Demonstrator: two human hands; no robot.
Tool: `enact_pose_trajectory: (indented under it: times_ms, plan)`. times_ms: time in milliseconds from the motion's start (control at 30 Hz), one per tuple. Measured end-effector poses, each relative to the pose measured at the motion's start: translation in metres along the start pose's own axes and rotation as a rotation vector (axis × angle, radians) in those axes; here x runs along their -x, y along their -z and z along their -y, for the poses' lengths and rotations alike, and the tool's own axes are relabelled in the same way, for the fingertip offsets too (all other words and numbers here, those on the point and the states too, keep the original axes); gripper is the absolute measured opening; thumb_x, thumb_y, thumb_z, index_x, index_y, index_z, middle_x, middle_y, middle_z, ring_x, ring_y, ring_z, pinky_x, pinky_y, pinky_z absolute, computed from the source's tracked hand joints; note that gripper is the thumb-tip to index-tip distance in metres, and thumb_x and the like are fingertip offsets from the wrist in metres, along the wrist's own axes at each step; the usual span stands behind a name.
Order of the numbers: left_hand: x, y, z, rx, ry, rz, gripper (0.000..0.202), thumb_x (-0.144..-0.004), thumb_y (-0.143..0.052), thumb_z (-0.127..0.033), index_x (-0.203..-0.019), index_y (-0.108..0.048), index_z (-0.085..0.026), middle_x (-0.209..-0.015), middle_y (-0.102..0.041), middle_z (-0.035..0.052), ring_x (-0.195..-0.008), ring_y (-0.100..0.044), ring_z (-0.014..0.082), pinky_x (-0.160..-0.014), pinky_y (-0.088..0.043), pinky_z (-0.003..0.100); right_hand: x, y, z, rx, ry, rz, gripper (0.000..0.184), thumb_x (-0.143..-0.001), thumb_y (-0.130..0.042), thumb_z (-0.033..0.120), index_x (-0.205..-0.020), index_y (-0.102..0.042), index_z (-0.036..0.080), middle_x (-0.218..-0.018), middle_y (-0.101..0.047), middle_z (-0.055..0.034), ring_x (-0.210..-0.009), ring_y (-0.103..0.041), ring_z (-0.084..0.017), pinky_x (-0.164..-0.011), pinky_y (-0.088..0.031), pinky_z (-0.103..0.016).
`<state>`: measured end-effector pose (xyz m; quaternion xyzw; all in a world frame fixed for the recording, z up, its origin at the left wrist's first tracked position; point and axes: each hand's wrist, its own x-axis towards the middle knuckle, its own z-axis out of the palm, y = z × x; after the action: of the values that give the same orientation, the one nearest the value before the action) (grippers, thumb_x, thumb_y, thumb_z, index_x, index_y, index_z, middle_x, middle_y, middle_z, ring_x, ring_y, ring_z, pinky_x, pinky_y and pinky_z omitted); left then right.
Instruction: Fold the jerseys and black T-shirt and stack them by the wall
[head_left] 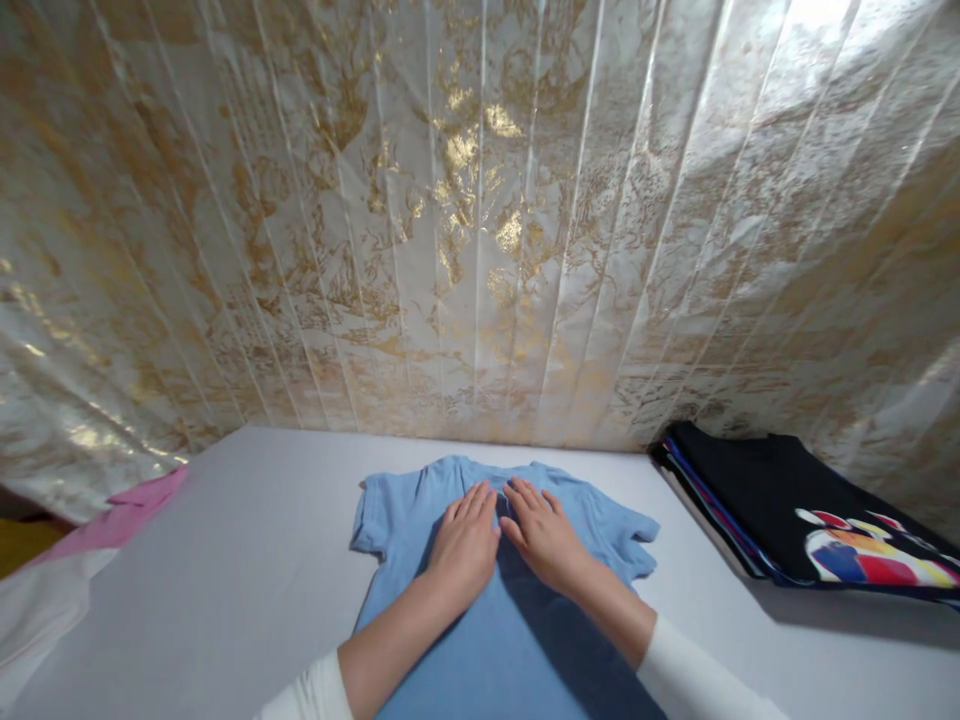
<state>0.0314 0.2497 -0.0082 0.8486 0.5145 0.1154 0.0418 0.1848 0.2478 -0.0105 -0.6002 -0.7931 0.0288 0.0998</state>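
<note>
A light blue T-shirt [480,640] lies spread out on the white table, its neckline toward the far edge and its short sleeves out to both sides. My left hand [466,540] rests flat on the upper chest of the shirt, fingers stretched toward the collar. Close beside it, my right hand [541,532] also lies palm down on the cloth just below the neckline, with its thumb near the left hand. Neither hand grips the fabric. The lower end of the shirt runs out of view at the bottom.
On the right side of the white table [247,560] sits a stack of folded shirts [750,490], a black one with a colourful print on top. Pink cloth [120,515] and white cloth [45,610] lie at the left edge. A shiny gold-patterned curtain [480,250] hangs behind.
</note>
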Motion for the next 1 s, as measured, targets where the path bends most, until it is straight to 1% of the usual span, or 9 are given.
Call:
enact_pose_trajectory:
  times_ms: [100, 233, 333, 433, 533, 633, 733, 800, 1000]
  plan:
    - [-0.017, -0.001, 0.026, -0.017, 0.058, -0.043, 0.048, -0.095, -0.037, -0.026, -0.14, -0.041, -0.01, -0.149, -0.036, 0.014, -0.138, -0.031, 0.024, -0.111, -0.029, 0.041, -0.01, -0.011, 0.0, -0.013, -0.048, -0.021, 0.055, -0.096, -0.035, 0.042, -0.142, -0.041, 0.011, -0.151, -0.032, -0.0146, -0.14, -0.029, -0.027, -0.111, -0.026, -0.046]
    - [-0.025, -0.002, 0.065, -0.033, 0.169, -0.097, 0.051, -0.096, -0.039, -0.037, -0.139, -0.04, -0.011, -0.148, -0.036, 0.0173, -0.138, -0.031, 0.0286, -0.111, -0.027, 0.047, -0.01, -0.02, -0.029, 0.032, -0.149, -0.068, 0.062, -0.094, -0.036, 0.049, -0.143, -0.038, 0.011, -0.153, -0.026, -0.0154, -0.142, -0.024, -0.027, -0.113, -0.023, -0.045]
    - [-0.023, -0.003, 0.078, -0.027, 0.187, -0.114, 0.056, -0.095, -0.041, -0.043, -0.14, -0.039, -0.01, -0.149, -0.035, 0.0179, -0.139, -0.029, 0.0292, -0.112, -0.026, 0.046, -0.008, -0.022, -0.051, 0.081, -0.229, -0.07, 0.062, -0.095, -0.036, 0.048, -0.143, -0.038, 0.009, -0.152, -0.029, -0.0164, -0.141, -0.025, -0.028, -0.112, -0.022, -0.046]
    - [-0.02, 0.001, 0.074, -0.014, 0.144, -0.118, 0.053, -0.096, -0.041, -0.041, -0.139, -0.041, -0.01, -0.148, -0.037, 0.0163, -0.14, -0.028, 0.028, -0.111, -0.026, 0.046, -0.009, -0.023, -0.062, 0.111, -0.25, -0.089, 0.062, -0.095, -0.037, 0.047, -0.142, -0.038, 0.008, -0.152, -0.03, -0.0175, -0.141, -0.026, -0.029, -0.112, -0.023, -0.046]
    - [-0.017, 0.007, 0.064, 0.004, 0.04, -0.118, 0.044, -0.099, -0.034, -0.033, -0.138, -0.043, -0.017, -0.149, -0.037, 0.0084, -0.14, -0.026, 0.0202, -0.112, -0.025, 0.04, -0.009, -0.024, -0.058, 0.087, -0.226, -0.124, 0.061, -0.094, -0.038, 0.047, -0.141, -0.04, 0.007, -0.152, -0.029, -0.0185, -0.141, -0.025, -0.03, -0.112, -0.024, -0.047]
    - [-0.015, 0.007, 0.054, 0.021, -0.074, -0.084, 0.041, -0.098, -0.036, -0.031, -0.136, -0.047, -0.02, -0.148, -0.039, 0.0054, -0.138, -0.031, 0.0155, -0.111, -0.027, 0.034, -0.007, -0.023, -0.041, 0.035, -0.088, -0.124, 0.059, -0.095, -0.036, 0.047, -0.141, -0.041, 0.011, -0.152, -0.031, -0.016, -0.141, -0.026, -0.026, -0.112, -0.025, -0.045]
    - [-0.013, 0.002, 0.049, 0.027, -0.122, -0.047, 0.045, -0.096, -0.042, -0.037, -0.137, -0.046, -0.019, -0.148, -0.038, 0.0079, -0.138, -0.033, 0.0186, -0.11, -0.029, 0.037, -0.006, -0.021, -0.021, -0.019, 0.121, -0.069, 0.06, -0.096, -0.033, 0.051, -0.143, -0.039, 0.015, -0.152, -0.032, -0.0108, -0.141, -0.025, -0.022, -0.113, -0.026, -0.042]
    - [-0.012, -0.001, 0.048, 0.024, -0.121, -0.038, 0.049, -0.095, -0.043, -0.04, -0.139, -0.043, -0.019, -0.15, -0.035, 0.0089, -0.139, -0.031, 0.0205, -0.111, -0.027, 0.04, -0.009, -0.02, -0.017, -0.034, 0.179, -0.033, 0.061, -0.095, -0.033, 0.054, -0.144, -0.037, 0.018, -0.153, -0.03, -0.0084, -0.142, -0.024, -0.022, -0.113, -0.026, -0.041]
    - [-0.012, -0.005, 0.054, 0.002, -0.004, -0.068, 0.058, -0.093, -0.044, -0.05, -0.141, -0.041, -0.018, -0.151, -0.033, 0.0113, -0.141, -0.025, 0.0246, -0.112, -0.025, 0.043, -0.023, -0.02, -0.068, 0.075, -0.133, -0.045, 0.063, -0.095, -0.033, 0.051, -0.145, -0.036, 0.013, -0.153, -0.03, -0.0124, -0.141, -0.024, -0.027, -0.112, -0.025, -0.045]
